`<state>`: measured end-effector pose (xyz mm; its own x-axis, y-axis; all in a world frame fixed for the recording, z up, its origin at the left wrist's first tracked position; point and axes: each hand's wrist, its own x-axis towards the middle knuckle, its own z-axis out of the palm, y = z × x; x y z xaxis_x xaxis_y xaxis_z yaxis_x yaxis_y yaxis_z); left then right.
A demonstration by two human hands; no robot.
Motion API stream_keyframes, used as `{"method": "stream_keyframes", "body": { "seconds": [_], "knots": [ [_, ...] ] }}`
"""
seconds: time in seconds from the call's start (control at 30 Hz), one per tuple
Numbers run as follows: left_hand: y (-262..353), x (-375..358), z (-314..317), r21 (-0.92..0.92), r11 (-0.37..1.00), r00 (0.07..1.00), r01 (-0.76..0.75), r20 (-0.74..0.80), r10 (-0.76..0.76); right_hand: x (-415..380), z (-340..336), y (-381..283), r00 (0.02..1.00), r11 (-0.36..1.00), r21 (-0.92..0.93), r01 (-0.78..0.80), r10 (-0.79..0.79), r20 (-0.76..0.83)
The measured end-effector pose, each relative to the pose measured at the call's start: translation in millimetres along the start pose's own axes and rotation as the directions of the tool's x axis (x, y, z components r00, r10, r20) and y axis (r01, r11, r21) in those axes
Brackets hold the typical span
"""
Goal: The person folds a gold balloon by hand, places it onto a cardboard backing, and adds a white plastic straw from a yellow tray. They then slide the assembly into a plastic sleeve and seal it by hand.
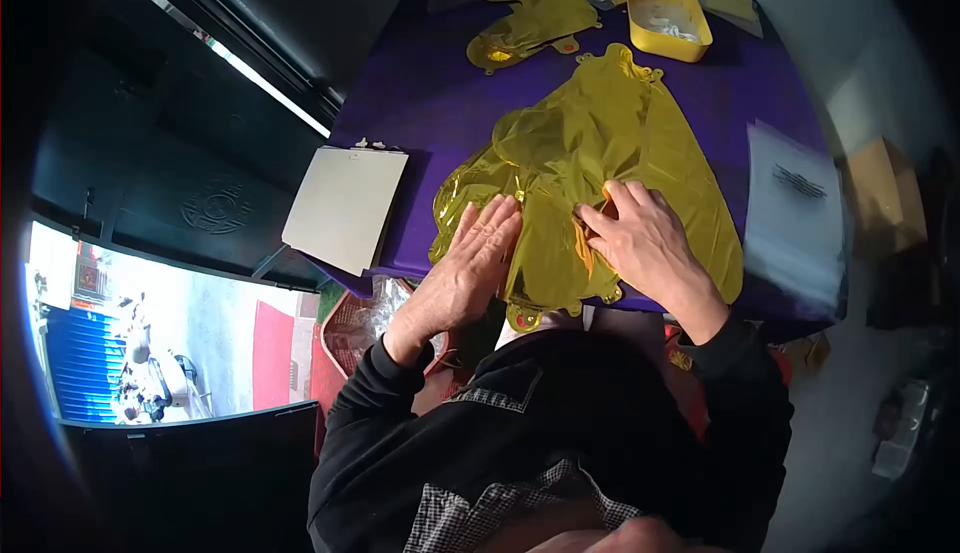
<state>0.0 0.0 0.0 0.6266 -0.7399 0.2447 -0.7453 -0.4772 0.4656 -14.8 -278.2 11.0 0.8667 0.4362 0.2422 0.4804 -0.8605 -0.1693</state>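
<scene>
A large gold foil balloon [590, 143], uninflated and wrinkled, lies across the near half of the purple-covered table. My left hand [470, 263] rests on its left part, fingers stretched out and held side by side. On the balloon's right part, my right hand [640, 238] has its thumb and fingers closed on a small orange cloth-like piece [583, 243], pressed against the foil. Most of that orange piece is hidden by the fingers. Small tabs of the foil hang at the table's front edge.
More flat gold foil [540, 13] lies at the back of the purple table [410, 83], beside a yellow tray [690, 50] with small white pieces. A clipped paper stack [345, 198] sits left, plastic sleeves [795, 213] right. Below stands a pink basket [345, 338].
</scene>
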Motion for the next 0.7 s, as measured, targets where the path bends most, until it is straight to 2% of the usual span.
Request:
{"method": "stream_keyframes", "body": {
  "seconds": [0.07, 0.17, 0.33, 0.6, 0.67, 0.7],
  "knots": [
    [9.2, 5.1, 3.9, 0.110, 0.994, 0.998, 0.009, 0.059, -0.016, -0.5, -0.4, 0.6, 0.998, 1.000, 0.005, 0.019, -0.018, -0.058],
    [22.8, 14.7, 5.5, 0.180, 0.983, 0.994, 0.043, 0.091, -0.060, -0.5, 5.8, 3.5, 0.994, 0.999, 0.000, 0.049, -0.049, -0.101],
    [32.8, 24.2, 13.5, 0.291, 0.955, 0.993, 0.051, 0.088, -0.080, -0.8, 2.2, 1.3, 0.994, 0.998, -0.029, 0.053, -0.056, -0.093],
    [29.2, 24.3, 21.7, 0.357, 0.932, 0.984, 0.065, 0.132, -0.119, 0.6, -8.2, 1.7, 1.000, 0.998, 0.062, -0.008, 0.007, 0.013],
    [27.7, 23.5, 22.4, 0.355, 0.932, 0.984, 0.074, 0.128, -0.126, 1.5, -11.1, 4.1, 0.993, 0.998, 0.048, 0.045, -0.040, -0.109],
    [27.0, 23.0, 22.8, 0.354, 0.933, 0.985, 0.067, 0.127, -0.119, 3.5, -17.5, 2.6, 0.993, 0.998, 0.047, 0.050, -0.044, -0.105]
  ]
}}
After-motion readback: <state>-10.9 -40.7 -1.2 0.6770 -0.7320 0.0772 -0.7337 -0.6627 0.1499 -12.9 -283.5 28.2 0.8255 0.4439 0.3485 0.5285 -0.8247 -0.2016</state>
